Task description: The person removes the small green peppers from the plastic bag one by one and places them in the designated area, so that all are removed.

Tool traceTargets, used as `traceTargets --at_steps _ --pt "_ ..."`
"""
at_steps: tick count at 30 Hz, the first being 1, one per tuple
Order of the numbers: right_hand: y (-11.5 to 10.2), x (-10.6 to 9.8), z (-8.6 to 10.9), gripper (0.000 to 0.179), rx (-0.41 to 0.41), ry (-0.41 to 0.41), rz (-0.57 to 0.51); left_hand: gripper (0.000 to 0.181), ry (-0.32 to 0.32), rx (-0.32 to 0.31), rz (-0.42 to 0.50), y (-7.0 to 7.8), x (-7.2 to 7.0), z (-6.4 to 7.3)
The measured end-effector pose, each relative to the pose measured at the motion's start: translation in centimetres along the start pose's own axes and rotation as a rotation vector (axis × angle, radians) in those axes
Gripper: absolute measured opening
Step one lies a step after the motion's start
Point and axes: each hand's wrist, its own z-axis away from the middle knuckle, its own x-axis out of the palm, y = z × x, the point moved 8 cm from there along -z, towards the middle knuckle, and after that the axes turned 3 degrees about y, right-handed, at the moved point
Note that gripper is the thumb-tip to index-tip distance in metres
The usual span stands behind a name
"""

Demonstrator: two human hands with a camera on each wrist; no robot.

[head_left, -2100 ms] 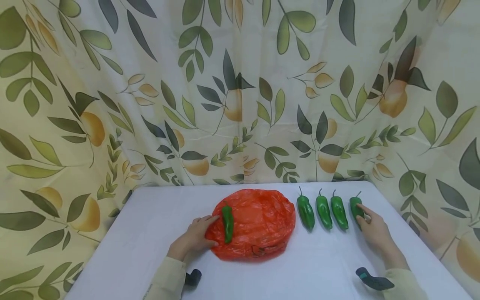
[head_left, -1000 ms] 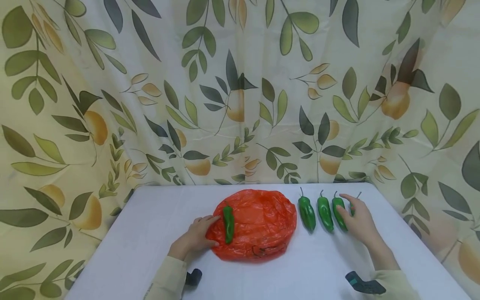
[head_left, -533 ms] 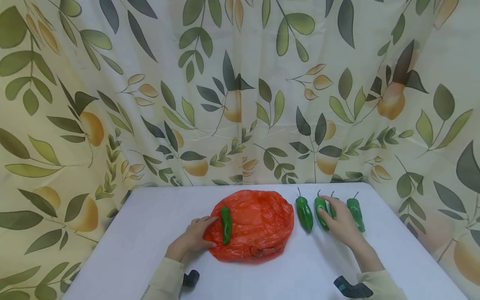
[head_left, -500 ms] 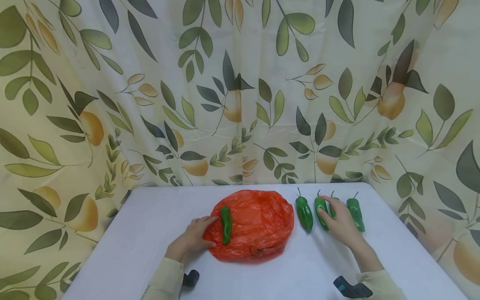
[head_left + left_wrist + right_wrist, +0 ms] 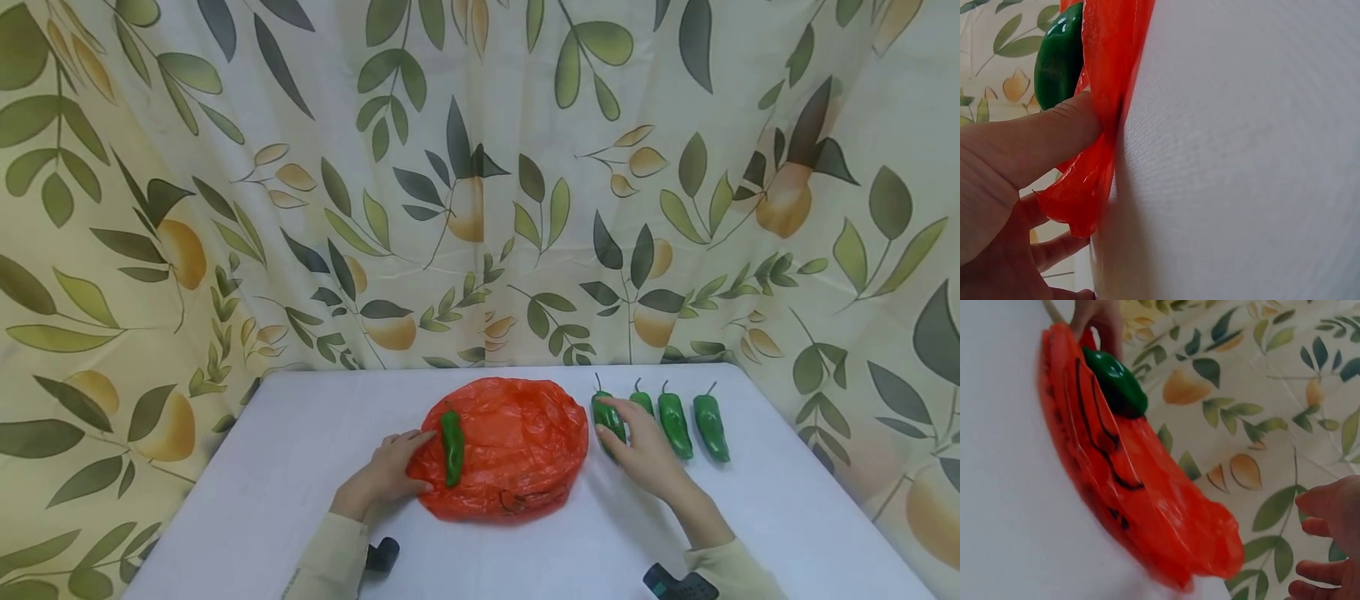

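Observation:
A flattened red plastic bag [image 5: 517, 442] lies on the white table, with one green pepper [image 5: 453, 450] resting on its left part. My left hand [image 5: 386, 475] rests against the bag's left edge, its thumb [image 5: 1060, 128] touching the plastic and its fingers spread. Right of the bag, green peppers lie in a row, stems pointing away. Over the row's leftmost pepper [image 5: 606, 414] hovers my right hand [image 5: 648, 454], fingers loosely bent and apart. It partly covers the second pepper [image 5: 642, 401]. In the right wrist view the right hand [image 5: 1335, 544] holds nothing.
Two more peppers, the third [image 5: 676, 425] and the rightmost one [image 5: 711, 427], lie farther right. A leaf-and-fruit patterned curtain [image 5: 480, 183] hangs behind the table's back edge. Dark devices [image 5: 681, 583] are strapped at the wrists.
My right hand has let go of the rightmost pepper and moved left above the row to the leftmost one. The left hand, bag and pepper on it stay in place.

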Motion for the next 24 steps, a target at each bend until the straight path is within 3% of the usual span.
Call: traceTargets --at_steps 3,17,24 --pt "-1.2 1.2 0.0 0.047 -0.027 -0.007 -0.018 0.081 -0.001 -0.002 0.0 0.0 0.0 -0.1" --pt "-6.6 8.5 -0.3 0.052 -0.044 -0.189 -0.124 0.08 -0.009 -0.02 -0.005 -0.4 0.1 -0.1" --pt "-8.8 11.0 -0.1 0.049 -0.123 -0.234 -0.175 0.08 -0.025 -0.034 0.007 -0.1 0.1 0.0"
